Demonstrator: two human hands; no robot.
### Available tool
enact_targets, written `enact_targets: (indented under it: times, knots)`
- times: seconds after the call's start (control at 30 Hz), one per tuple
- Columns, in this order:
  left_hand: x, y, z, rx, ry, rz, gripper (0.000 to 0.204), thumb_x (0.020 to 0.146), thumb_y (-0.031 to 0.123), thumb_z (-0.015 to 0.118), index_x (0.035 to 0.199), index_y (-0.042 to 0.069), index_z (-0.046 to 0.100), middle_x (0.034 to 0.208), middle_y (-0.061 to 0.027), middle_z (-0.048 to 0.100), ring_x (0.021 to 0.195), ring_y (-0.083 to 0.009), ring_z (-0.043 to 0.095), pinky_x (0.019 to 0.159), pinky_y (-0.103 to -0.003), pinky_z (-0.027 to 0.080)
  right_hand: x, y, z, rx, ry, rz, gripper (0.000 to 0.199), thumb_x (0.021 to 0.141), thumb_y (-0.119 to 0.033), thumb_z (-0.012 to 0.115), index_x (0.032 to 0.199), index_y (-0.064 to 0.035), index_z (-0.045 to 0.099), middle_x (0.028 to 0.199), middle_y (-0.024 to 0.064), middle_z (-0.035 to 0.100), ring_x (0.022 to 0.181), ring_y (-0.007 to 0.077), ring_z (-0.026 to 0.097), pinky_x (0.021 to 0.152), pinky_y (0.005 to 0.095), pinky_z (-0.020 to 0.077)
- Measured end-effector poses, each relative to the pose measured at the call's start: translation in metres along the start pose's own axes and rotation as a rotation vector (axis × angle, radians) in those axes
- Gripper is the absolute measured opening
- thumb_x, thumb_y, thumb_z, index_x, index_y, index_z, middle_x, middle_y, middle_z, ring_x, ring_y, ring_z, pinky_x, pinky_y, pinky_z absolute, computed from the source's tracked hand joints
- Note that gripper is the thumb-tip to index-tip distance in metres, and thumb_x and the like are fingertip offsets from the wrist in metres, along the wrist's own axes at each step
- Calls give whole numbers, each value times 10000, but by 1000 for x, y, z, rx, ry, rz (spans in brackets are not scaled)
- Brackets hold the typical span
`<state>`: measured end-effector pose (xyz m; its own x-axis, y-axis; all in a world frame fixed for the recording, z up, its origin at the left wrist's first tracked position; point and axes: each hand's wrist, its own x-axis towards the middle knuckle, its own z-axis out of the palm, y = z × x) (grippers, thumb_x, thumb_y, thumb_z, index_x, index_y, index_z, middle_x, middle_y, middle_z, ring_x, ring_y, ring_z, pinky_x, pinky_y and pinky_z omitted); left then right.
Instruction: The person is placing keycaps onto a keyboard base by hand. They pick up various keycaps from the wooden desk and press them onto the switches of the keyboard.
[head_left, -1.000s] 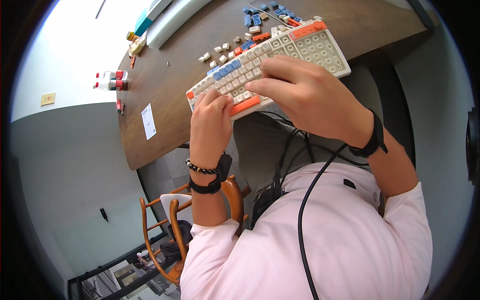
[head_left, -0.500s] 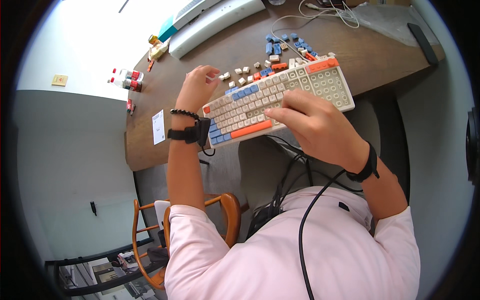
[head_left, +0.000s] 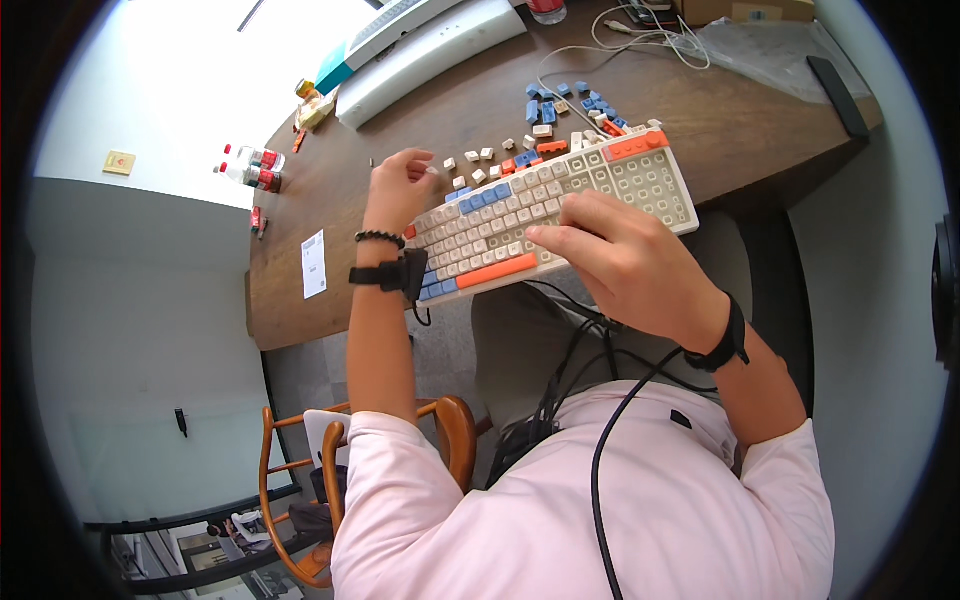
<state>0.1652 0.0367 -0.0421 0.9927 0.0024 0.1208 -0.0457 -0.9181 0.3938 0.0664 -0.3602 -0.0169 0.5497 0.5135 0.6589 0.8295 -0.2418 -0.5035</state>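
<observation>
Mid-frame we see the keyboard (head_left: 545, 215) overhanging the near edge of the brown table (head_left: 330, 210). Left hand (head_left: 398, 188), fingers curled closed, sits by loose white keycaps (head_left: 478, 158) at its upper-left corner. Right hand (head_left: 625, 262) lies spread open on the keys; blue keycaps (head_left: 560, 100) scattered above

R hand (head_left: 625, 265) hides keyboard (head_left: 545, 215) mid; L fingers (head_left: 415, 165) curled, unclear.

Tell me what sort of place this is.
Probably an office or home workroom. A long brown wooden desk carries a cream, blue and orange mechanical keyboard, loose keycaps and tangled white cables, with a curved wooden chair beside it.
</observation>
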Motion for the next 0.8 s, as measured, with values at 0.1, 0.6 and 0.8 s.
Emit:
enact_targets:
  times: [0.1, 0.6, 0.8]
  knots:
    - [-32, 17, -12, -418, 136, -51, 288, 1096, 72, 857, 1361, -37, 866, 1200, -99, 903, 1128, -149, 843, 1001, -307, 675, -1, 2, -1, -14, 10, 10, 306, 968, 10, 730, 1262, 28, 812, 1173, 161, 741, 1108, 366, 774, 944, 465, 656]
    - [-139, 100, 29, -393, 154, 103, 269, 1019, -11, 884, 1281, 43, 912, 1200, -77, 887, 1146, -189, 841, 992, -362, 669, -1, 1, 8, -6, -15, -16, 329, 973, 11, 733, 1290, 16, 822, 1149, 163, 734, 1086, 365, 760, 953, 469, 644]
    - [-139, 95, 28, -152, 195, 272, 181, 997, 25, 903, 1175, 51, 916, 1251, -92, 918, 1158, -289, 846, 1059, -406, 646, -2, 3, 7, -29, -12, -12, 333, 969, 11, 740, 1293, 11, 817, 1121, 148, 723, 1061, 359, 758, 938, 467, 642]
